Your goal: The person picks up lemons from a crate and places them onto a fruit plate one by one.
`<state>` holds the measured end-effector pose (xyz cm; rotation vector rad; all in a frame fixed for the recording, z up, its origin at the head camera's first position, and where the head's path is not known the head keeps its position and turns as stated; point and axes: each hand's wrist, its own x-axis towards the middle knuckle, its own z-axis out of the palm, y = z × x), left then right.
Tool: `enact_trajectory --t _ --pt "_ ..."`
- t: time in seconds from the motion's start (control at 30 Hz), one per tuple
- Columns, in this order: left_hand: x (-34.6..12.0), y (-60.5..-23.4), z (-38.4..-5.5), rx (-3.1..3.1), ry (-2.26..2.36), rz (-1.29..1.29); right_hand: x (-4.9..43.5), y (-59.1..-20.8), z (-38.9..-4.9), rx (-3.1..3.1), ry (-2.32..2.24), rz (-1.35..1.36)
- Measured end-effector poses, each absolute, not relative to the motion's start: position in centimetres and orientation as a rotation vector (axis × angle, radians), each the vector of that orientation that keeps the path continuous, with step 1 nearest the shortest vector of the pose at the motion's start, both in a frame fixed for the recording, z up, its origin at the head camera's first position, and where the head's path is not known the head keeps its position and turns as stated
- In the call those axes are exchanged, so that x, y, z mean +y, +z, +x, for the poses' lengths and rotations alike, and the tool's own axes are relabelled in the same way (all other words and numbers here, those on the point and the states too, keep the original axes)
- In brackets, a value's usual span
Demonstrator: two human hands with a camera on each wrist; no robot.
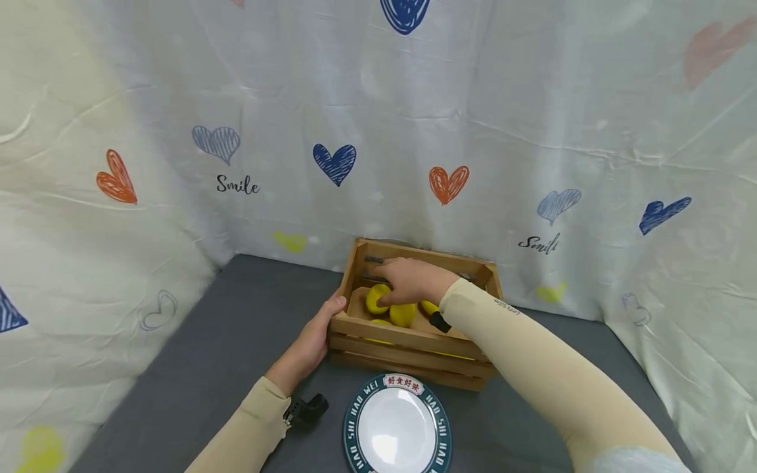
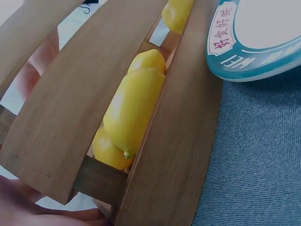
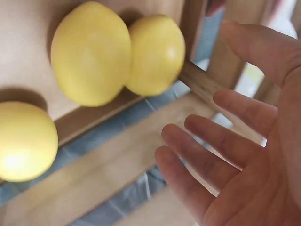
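A slatted wooden crate (image 1: pixel 408 338) stands on the dark table, with several yellow lemons (image 1: pixel 403 315) inside. My left hand (image 1: pixel 304 345) grips the crate's left end, its thumb over the rim at the near corner. Over the lemons, inside the crate, is my right hand (image 1: pixel 414 281). In the right wrist view its fingers (image 3: pixel 202 162) are spread and hold nothing, and a lemon (image 3: pixel 156 55) lies close by. Through the front slats, the left wrist view shows a lemon (image 2: pixel 134 110) among others.
A white plate (image 1: pixel 396 430) with a dark teal lettered rim lies just in front of the crate. Behind the grey table surface (image 1: pixel 236 328) hangs a pale curtain (image 1: pixel 390 98) printed with hearts, close to the crate's back.
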<state>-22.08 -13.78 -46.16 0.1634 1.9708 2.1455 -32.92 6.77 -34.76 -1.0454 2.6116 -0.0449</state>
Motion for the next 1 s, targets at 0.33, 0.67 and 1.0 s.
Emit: enact_trajectory --t 0.33,0.67,1.0 --pt "-13.6 -46.2 -22.2 1.975 2.158 0.213 5.3 -36.9 -33.5 2.587 -0.016 -1.007" --pt "-13.4 -46.1 -22.1 1.974 2.157 0.200 4.5 -37.6 -34.4 2.553 0.062 -0.953" --pt "-13.6 -46.4 -22.3 1.996 2.153 0.172 3.5 -38.0 -34.6 2.538 0.126 -0.964"
